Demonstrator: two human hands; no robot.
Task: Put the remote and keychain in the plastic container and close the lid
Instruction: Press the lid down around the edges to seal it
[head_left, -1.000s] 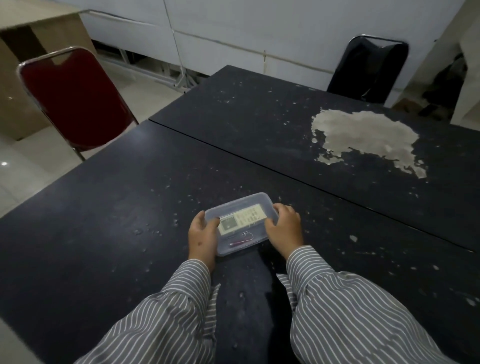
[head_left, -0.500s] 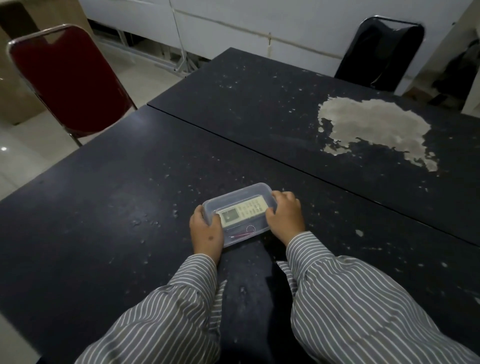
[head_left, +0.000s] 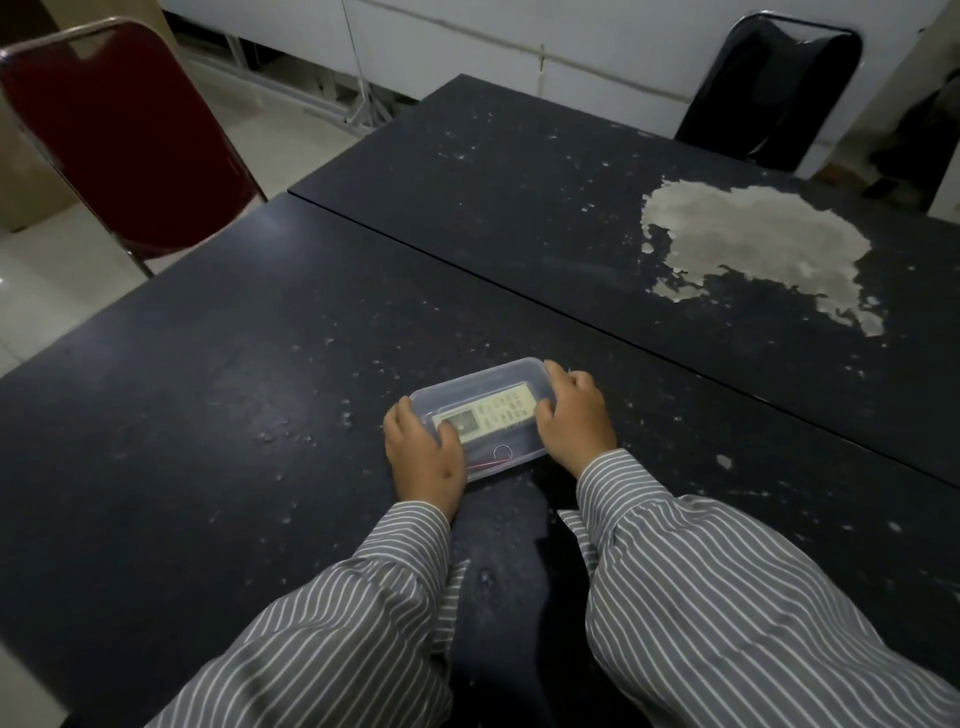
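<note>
A small clear plastic container (head_left: 480, 382) lies on the dark table with its clear lid on top. Through the lid I see a white remote (head_left: 491, 418) lying lengthwise and a keychain (head_left: 498, 453) with a ring and a red piece along the near side. My left hand (head_left: 426, 457) presses on the container's left end, thumb over the lid. My right hand (head_left: 574, 421) covers the right end, fingers curled over the lid's edge. Both hands grip the container from the sides.
The dark table (head_left: 260, 415) is speckled with flaked paint. A second table (head_left: 519, 208) adjoins it beyond a seam and has a large bare patch (head_left: 753, 244). A red chair (head_left: 119, 145) stands at the left, a black chair (head_left: 774, 88) at the far side.
The camera view shifted; the container and hands now sit higher in the frame. My left thumb has moved further onto the lid. Both hands stay on the container's ends.
</note>
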